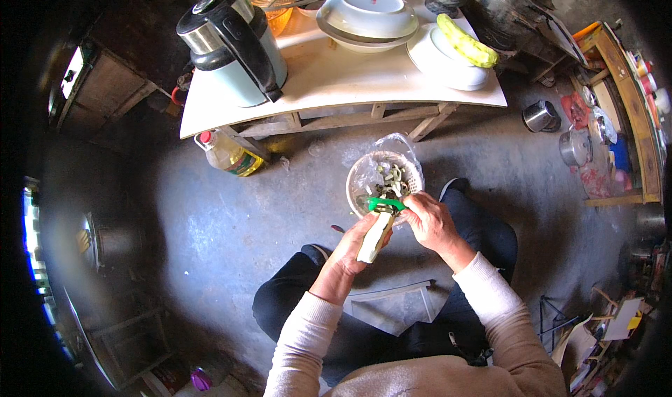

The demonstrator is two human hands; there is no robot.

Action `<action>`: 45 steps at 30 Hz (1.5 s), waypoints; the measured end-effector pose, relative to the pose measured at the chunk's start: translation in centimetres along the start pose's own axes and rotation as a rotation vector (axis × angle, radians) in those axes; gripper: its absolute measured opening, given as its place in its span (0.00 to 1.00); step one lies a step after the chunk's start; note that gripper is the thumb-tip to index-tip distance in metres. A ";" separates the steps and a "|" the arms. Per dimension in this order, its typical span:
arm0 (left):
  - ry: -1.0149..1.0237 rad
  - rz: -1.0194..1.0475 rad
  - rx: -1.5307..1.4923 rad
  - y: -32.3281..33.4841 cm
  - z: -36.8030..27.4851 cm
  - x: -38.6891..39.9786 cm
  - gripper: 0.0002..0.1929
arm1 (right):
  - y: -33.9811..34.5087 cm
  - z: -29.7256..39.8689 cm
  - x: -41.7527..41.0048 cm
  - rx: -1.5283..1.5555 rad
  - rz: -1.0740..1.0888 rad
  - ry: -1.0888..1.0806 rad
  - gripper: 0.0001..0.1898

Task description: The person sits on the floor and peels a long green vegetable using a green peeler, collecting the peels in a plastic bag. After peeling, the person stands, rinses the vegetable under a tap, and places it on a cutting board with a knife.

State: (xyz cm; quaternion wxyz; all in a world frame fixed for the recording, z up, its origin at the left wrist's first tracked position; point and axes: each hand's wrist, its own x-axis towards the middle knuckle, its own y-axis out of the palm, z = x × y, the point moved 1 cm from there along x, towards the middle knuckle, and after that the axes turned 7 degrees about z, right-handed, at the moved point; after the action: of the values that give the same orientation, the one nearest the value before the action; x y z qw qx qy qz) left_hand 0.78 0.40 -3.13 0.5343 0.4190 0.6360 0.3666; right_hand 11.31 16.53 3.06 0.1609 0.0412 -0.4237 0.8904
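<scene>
My left hand (355, 242) grips a long pale peeled vegetable (376, 238), which slants down towards me. My right hand (429, 219) holds a green peeler (387, 204) by its end, across the upper end of the vegetable. Both hands are over the near edge of a round plastic basket (350, 181) on the floor, lined with a clear plastic bag. Green and pale peelings (392, 179) lie in the basket. The peeler's blade is too small to make out. A pale green peeled gourd (466, 41) rests on an upturned white bowl (472, 77) on the table.
Ahead stands a low table (325, 87) with an insulated jug (236, 50) and stacked white dishes (367, 14). A cooking oil bottle (228, 154) stands on the floor by its left leg. At the right are a metal pot (575, 148) and a wooden shelf (632, 119).
</scene>
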 end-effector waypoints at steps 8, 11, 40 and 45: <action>-0.006 -0.064 0.098 1.2 -0.8 -0.9 0.18 | -0.7 -1.7 -0.2 -0.032 0.024 0.063 0.09; -0.030 -0.059 0.111 1.2 -1.1 -0.7 0.18 | -0.6 -0.9 0.0 -0.002 0.006 0.056 0.09; 0.245 -0.130 0.541 3.0 -0.9 -0.7 0.27 | 1.2 -0.2 2.0 0.478 -0.159 0.452 0.09; 0.219 -0.132 0.450 2.4 -0.8 -0.4 0.28 | 1.6 -1.9 2.0 0.039 -0.175 0.192 0.17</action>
State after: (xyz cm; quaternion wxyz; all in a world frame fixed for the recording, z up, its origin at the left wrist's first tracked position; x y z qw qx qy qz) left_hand 0.33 0.95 -0.68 0.3783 0.4427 0.7816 0.2237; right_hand 9.01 17.60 1.10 0.2771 -0.0040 -0.3837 0.8809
